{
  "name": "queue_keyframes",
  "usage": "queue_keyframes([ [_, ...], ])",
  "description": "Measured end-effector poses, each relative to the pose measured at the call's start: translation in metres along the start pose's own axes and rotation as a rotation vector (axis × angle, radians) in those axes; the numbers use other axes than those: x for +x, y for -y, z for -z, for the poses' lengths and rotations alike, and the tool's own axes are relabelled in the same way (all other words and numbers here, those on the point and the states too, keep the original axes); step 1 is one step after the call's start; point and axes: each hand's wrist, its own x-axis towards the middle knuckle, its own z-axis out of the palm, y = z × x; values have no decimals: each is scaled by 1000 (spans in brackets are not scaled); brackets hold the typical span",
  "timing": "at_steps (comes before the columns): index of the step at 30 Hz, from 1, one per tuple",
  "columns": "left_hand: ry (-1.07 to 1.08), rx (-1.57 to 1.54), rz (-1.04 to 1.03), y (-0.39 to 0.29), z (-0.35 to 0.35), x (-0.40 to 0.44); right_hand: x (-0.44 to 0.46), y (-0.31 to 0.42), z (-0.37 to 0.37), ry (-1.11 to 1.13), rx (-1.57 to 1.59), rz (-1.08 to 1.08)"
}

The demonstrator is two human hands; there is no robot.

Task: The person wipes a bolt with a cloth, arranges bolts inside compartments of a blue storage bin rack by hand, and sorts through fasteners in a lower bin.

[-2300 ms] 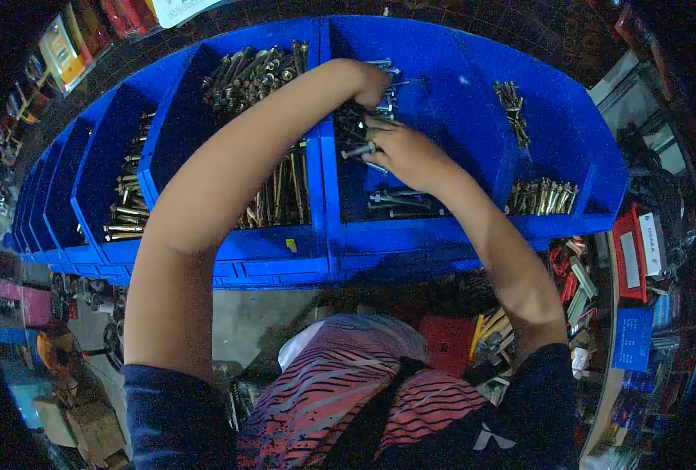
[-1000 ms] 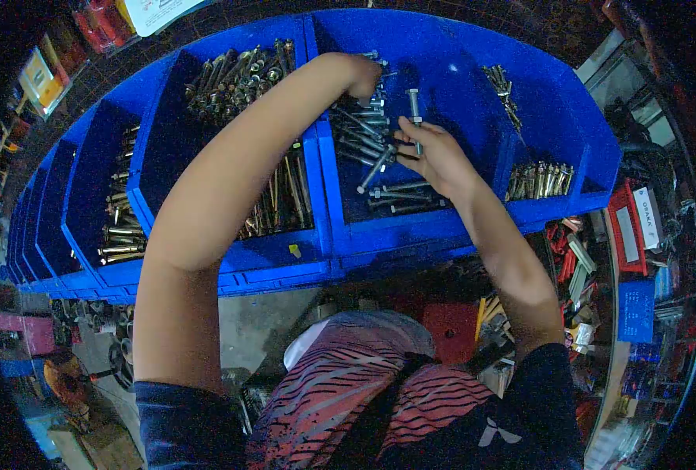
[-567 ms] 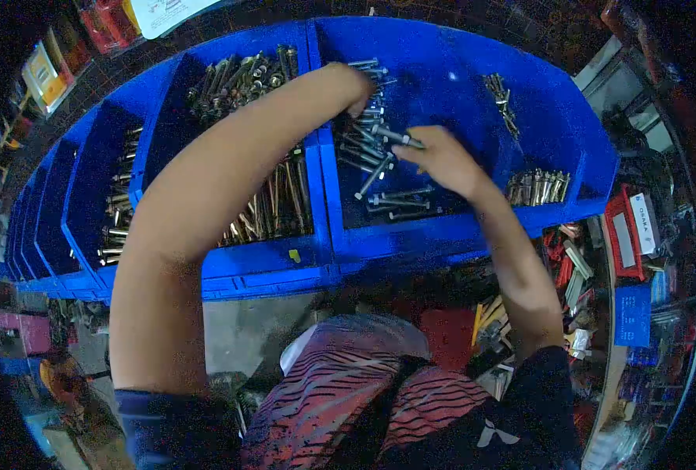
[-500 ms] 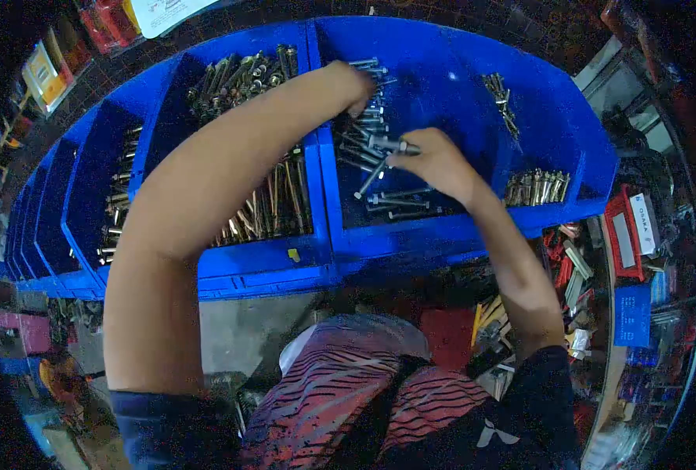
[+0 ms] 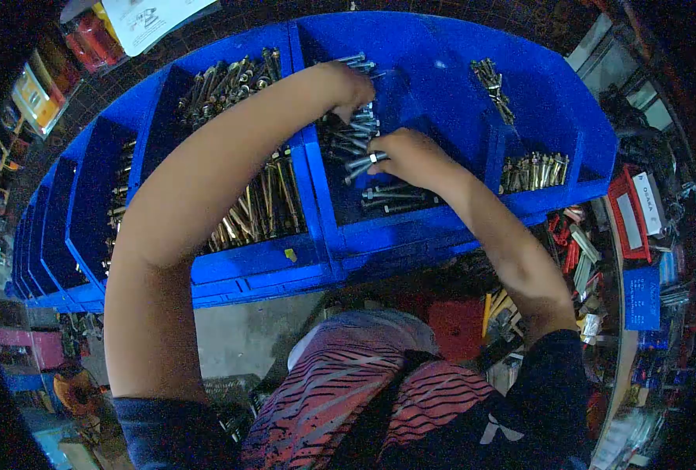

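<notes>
My left hand reaches over the silver hex bolts at the left side of a blue bin. Its fingers curl downward, and what lies in them is hidden. Lower and to the right, my right hand pinches a silver bolt between thumb and fingers, its shank pointing left over the pile. More bolts lie in a row near the bin's front wall, just below this hand.
Left of the divider, further blue compartments hold brassy anchor bolts and another heap of bolts. Gold-coloured anchors stand in a small compartment at right, with a loose bunch behind. A red box sits beyond the bin's right end.
My right hand has shifted slightly left with the bolt, which now points down-left. My left hand has moved slightly down over the pile. The whole view has shifted a little.
</notes>
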Motion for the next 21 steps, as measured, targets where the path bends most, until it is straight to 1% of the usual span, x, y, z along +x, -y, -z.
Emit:
queue_keyframes([
  [2, 36, -18, 8, -7, 7, -12, -2, -3, -1, -178, 104, 78],
  [3, -112, 14, -48, -8, 7, -21, -2, -4, -1, -180, 101, 75],
  [4, -258, 47, -105, -8, 7, -27, 0, -2, -2, -139, 79, 26],
  [5, -255, 54, -110, -5, 8, -33, 2, 1, -2, -102, 58, -21],
  [7, -280, 112, -77, 0, 13, -44, 7, 2, -2, -81, 90, 12],
  [8, -302, 64, -65, 0, 20, -52, 9, 3, -3, -76, 69, 17],
  [9, -300, 66, -65, 4, 18, -49, 11, 3, -4, -69, 48, 22],
  [10, -319, 78, -21, 10, 13, -42, 10, 1, -5, -71, 49, 22],
  [11, -339, 88, 23, 15, 10, -36, 9, 1, -6, -98, 56, 29],
  [12, -339, 87, 24, 20, 7, -30, 7, 0, -6, -123, 62, 37],
  [14, -258, 102, 46, 25, 4, -23, 5, 1, -5, -129, 71, 27],
  [15, -258, 103, 49, 28, 3, -20, 5, 1, -4, -138, 81, 15],
  [17, -165, 53, 57, 31, 3, -14, 6, 1, -3, -128, 75, 17],
  [18, -164, 52, 58, 32, 4, -10, 6, 1, -2, -117, 69, 16],
  [20, 54, 9, 77, 35, 4, -1, 6, 0, -3, -119, 80, 8],
  [21, 55, 6, 77, 37, 2, 1, 6, -1, -4, -123, 90, -2],
])
